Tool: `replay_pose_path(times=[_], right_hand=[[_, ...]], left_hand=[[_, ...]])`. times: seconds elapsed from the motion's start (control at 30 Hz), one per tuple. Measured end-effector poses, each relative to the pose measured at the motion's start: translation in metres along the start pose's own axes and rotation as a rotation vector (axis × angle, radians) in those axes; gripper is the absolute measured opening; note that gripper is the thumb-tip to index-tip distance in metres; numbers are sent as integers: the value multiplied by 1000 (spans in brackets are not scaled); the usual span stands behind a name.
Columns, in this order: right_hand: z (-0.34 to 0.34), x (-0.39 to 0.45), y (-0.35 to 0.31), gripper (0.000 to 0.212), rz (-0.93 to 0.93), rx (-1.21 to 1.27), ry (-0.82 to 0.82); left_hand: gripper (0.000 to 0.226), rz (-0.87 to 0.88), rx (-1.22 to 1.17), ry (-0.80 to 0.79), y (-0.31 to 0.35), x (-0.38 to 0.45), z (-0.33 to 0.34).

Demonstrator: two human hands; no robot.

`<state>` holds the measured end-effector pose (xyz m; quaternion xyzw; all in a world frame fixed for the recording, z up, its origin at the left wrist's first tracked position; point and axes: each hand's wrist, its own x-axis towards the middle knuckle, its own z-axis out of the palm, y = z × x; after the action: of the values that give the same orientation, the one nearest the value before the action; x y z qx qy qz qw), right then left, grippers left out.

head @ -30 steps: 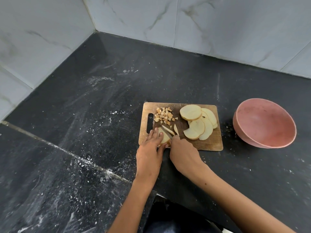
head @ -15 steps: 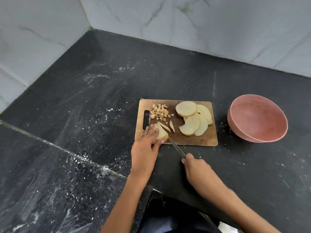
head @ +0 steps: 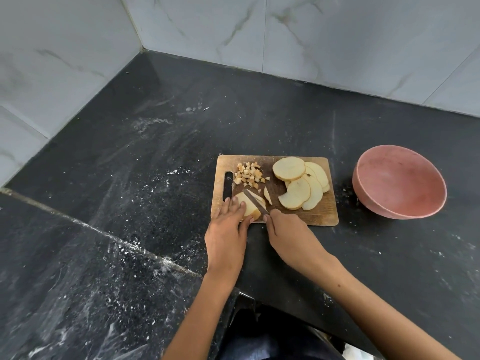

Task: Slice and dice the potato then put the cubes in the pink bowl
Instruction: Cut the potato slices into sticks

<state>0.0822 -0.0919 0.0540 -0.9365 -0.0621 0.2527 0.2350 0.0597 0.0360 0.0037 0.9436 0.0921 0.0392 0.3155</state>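
Pale potato slice [head: 250, 206] on wooden cutting board [head: 298, 215], pressed under flat left hand [head: 228, 229] fingers — thin metal knife [head: 255, 202] gripped in right hand [head: 288, 233], blade angled up-left across it; pink round bowl [head: 400, 181] well right on dark surface [head: 130, 178].

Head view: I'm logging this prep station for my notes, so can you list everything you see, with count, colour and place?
Cutting board: one, brown wood, on the counter right of centre.
Potato cubes: a small pile, pale with tan edges, far left part of the board.
Potato slices: several overlapping rounds, count unclear, pale yellow, right half of the board.
Potato slice being cut: one, pale, near left part of the board, with cut strips beside it.
Knife: one, dark blade across that slice.
Pink bowl: one, nothing visible inside, on the counter right of the board.
Counter: black, flecked white.
Wall tiles: white marble.
Left hand: presses on the slice.
Right hand: grips the knife.
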Motion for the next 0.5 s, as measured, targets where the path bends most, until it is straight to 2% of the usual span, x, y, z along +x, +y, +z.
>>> replay_pose_path(times=[0.23,0.4,0.5], right_hand=[[9,10,-11,13,51,-171,-44],[11,22,-23,22,69,-237,-53],[9,14,-14,20,83,-256,-107]], left_hand=[[37,7,-34,-27,-4,3,0],[36,14,-18,-30,-4,2,-1],[37,-3,-26,-31,-3,2,-1]])
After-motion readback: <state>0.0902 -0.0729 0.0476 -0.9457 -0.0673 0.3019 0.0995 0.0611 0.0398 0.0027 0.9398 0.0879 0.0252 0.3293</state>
